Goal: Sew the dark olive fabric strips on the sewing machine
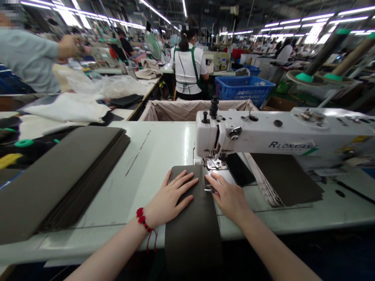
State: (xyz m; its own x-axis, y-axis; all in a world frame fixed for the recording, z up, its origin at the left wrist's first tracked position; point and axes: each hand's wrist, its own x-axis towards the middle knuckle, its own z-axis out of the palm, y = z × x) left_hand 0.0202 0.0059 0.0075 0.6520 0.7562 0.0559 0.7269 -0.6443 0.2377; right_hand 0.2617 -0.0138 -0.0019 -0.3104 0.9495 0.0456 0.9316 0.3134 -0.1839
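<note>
A dark olive fabric strip (193, 226) runs from the sewing machine's presser foot (216, 164) toward me and hangs over the table's front edge. My left hand (171, 197) lies flat on the strip's left side, fingers spread and open. My right hand (228, 195) rests on the strip's right edge just in front of the foot, fingers curled around a small metal tool (210, 190), perhaps snips or tweezers. The white sewing machine (281, 136) stretches to the right.
A thick stack of dark fabric pieces (64, 175) lies on the left of the table (164, 144). More dark pieces (284, 177) sit under the machine arm. A cloth-lined bin (187, 110) stands behind. Other workers and a blue crate (243, 89) are beyond.
</note>
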